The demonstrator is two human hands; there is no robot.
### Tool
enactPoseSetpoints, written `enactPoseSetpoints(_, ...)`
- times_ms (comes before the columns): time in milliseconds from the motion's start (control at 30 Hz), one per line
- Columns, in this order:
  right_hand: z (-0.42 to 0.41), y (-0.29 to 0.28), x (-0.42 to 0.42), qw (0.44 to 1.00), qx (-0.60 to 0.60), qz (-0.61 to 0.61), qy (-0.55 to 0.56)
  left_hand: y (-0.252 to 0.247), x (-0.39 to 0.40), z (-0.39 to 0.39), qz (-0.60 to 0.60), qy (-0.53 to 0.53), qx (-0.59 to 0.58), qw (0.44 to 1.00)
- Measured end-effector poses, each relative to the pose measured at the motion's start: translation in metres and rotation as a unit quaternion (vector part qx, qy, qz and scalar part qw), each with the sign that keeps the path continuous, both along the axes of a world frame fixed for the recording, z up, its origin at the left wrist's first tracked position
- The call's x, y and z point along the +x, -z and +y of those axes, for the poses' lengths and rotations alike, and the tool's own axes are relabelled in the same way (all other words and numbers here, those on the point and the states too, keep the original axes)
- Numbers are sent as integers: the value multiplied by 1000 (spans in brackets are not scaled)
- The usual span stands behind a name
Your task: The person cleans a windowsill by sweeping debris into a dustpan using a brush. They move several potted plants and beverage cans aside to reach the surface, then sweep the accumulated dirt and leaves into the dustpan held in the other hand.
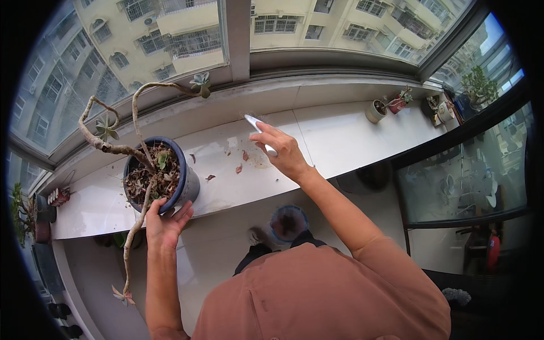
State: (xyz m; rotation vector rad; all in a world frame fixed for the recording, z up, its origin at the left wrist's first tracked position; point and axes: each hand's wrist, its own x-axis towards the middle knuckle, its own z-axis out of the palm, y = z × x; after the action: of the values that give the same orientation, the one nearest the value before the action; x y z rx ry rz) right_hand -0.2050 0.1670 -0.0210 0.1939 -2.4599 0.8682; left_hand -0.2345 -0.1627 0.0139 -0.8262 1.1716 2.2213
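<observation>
A dark blue plastic flowerpot (193, 180) stands tilted on the white tiled ledge. Long bare stems of a succulent (112, 148) grow from it, with rosettes at their tips. My left hand (165, 223) grips the pot's near rim, thumb on top and fingers against the outer wall. Dry leaves and litter (146, 182) cover the soil. My right hand (284, 153) holds a white-handled tool (253, 122), apparently a brush; fine bristles show faintly at its far end. Below that hand lie a dirt smudge and several dry reddish leaves (239, 169).
Small potted succulents (376, 111) stand along the ledge to the right. Red cans (58, 196) and further pots sit at the far left. A blue-rimmed bucket (289, 224) is on the floor by my feet. Window frames (238, 40) border the ledge; a glass door (463, 182) is at right.
</observation>
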Motion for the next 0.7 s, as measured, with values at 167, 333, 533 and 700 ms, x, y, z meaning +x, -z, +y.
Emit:
enactPoseSetpoints(167, 130, 48, 42, 943, 122, 19, 309, 8, -3, 0, -7, 23, -8, 1000)
enactPoseSetpoints(333, 69, 64, 20, 972, 66, -69, 216, 10, -3, -1, 0, 23, -7, 1000)
enactPoseSetpoints(533, -53, 22, 19, 995, -2, -86, 49, 1, -1, 3, 6, 20, -9, 1000)
enactPoseSetpoints(700, 32, -15, 56, 980, 78, -23, 181, 4, -2, 0, 13, 27, -7, 1000)
